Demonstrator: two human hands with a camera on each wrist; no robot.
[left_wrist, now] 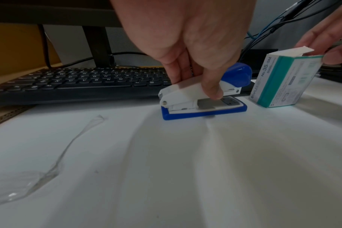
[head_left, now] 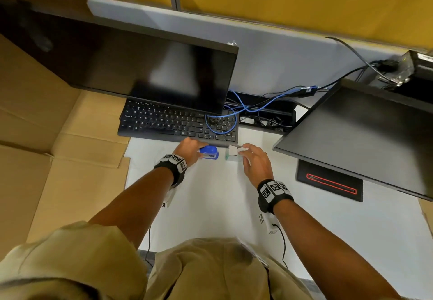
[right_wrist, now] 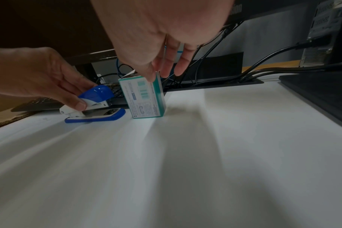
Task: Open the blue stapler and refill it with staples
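The blue and white stapler [head_left: 209, 152] [left_wrist: 203, 95] [right_wrist: 96, 106] lies closed on the white desk just in front of the keyboard. My left hand [head_left: 191, 149] [left_wrist: 195, 74] [right_wrist: 49, 80] grips its white top, thumb on the near side and fingers on the far side. Right of it a teal and white box of staples [head_left: 233, 153] [left_wrist: 283, 80] [right_wrist: 144, 95] stands on edge with its end flap open. My right hand [head_left: 253, 159] [right_wrist: 158, 67] holds the box's top edge between thumb and fingers.
A black keyboard [head_left: 175, 124] lies just behind the stapler under a dark monitor [head_left: 140, 65]. A second monitor [head_left: 365, 131] and its stand base [head_left: 328, 182] sit to the right, cables [head_left: 257, 107] behind. Cardboard [head_left: 46, 135] covers the left. Clear plastic wrap [left_wrist: 39, 177] lies near left.
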